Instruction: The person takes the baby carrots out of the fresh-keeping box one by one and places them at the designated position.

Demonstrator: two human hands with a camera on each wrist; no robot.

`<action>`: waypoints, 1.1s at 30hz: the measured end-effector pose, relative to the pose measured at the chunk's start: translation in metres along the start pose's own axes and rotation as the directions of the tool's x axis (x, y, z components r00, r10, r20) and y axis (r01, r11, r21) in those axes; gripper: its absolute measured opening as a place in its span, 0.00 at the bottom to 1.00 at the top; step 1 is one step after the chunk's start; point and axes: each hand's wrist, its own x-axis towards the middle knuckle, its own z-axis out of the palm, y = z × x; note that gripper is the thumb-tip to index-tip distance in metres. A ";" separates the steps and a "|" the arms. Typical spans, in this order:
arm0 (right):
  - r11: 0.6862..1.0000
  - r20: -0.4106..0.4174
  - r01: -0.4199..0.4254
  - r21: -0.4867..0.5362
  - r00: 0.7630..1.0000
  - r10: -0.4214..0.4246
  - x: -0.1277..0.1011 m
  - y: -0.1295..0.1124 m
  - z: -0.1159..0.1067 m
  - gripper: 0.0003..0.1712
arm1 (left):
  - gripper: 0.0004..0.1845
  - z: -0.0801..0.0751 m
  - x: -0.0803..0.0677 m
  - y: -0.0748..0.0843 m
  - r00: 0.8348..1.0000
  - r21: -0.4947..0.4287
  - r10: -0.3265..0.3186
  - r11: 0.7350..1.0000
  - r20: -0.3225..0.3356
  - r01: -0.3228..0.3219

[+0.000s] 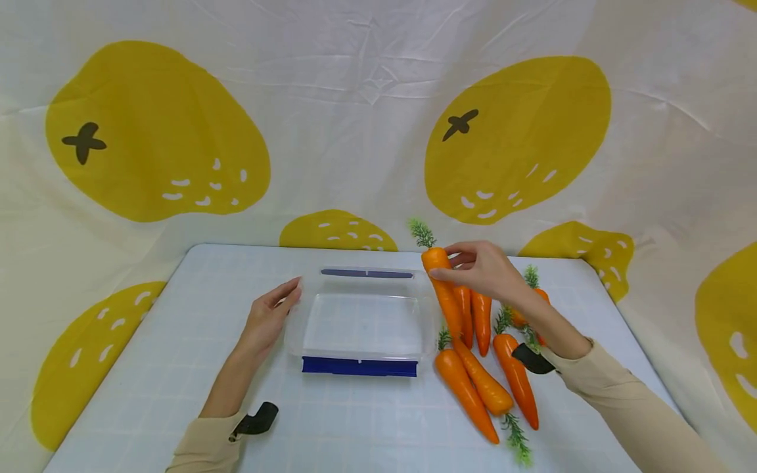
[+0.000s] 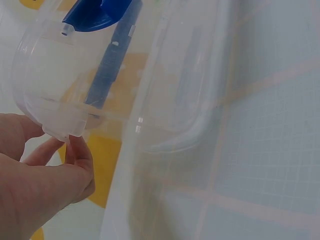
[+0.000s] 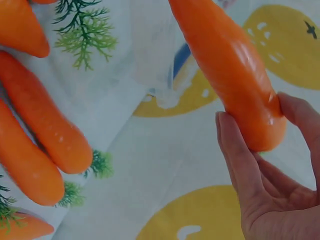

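Note:
A clear plastic food container (image 1: 361,358) with dark blue clasps sits in the middle of the table. My left hand (image 1: 273,314) is at its left side, thumb and fingers pinching the rim; the left wrist view shows the fingers (image 2: 80,167) at a small clear tab on the edge. Right of the container, my right hand (image 1: 480,268) grips an orange carrot (image 1: 445,292) near its thick, leafy end. The carrot is raised and tilted, its tip pointing down towards the other carrots. In the right wrist view, thumb and fingers hold the carrot (image 3: 240,75) from both sides.
Several more carrots with green tops lie right of the container, among them a front carrot (image 1: 467,394) and one farther right (image 1: 516,378). Some are partly hidden behind my right hand and forearm. A fruit-printed cloth (image 1: 355,131) hangs behind the table (image 1: 177,394).

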 end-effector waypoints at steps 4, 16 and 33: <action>0.999 -0.009 -0.036 0.022 0.999 0.036 -0.008 0.011 -0.005 0.38 | 0.29 -0.001 -0.001 0.002 1.000 -0.004 -0.008 1.000 -0.003 0.008; 0.988 -0.020 -0.138 0.066 0.990 0.140 -0.043 0.052 -0.019 0.42 | 0.33 -0.003 0.004 -0.007 1.000 0.012 0.001 1.000 -0.003 -0.001; 0.979 -0.036 -0.204 0.012 0.978 0.205 -0.091 0.106 -0.031 0.42 | 0.32 -0.004 0.006 -0.006 1.000 0.059 -0.025 0.998 -0.010 0.025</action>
